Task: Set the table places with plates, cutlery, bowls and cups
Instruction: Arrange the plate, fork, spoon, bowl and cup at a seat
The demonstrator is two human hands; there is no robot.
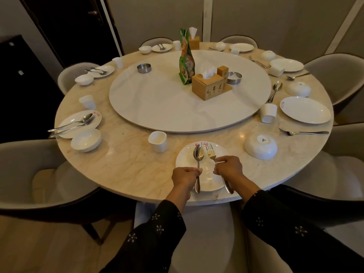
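A white plate [208,180] lies at the near edge of the round marble table [128,160]. My left hand [185,176] grips a spoon [198,152] by its handle, its bowl pointing away over the plate. Beside it my right hand [229,167] grips a fork [211,151], tines pointing away over the same plate. A white cup [157,141] stands upright to the plate's left. To the right an upturned white bowl [260,146] rests on the table.
A lazy Susan [157,99] fills the table's middle, carrying tissue boxes [206,86], a green bag [186,62] and metal ashtrays [144,68]. Other places around the rim hold plates, bowls, cups and cutlery. A loose fork [303,133] lies at the right. Grey chairs [29,174] ring the table.
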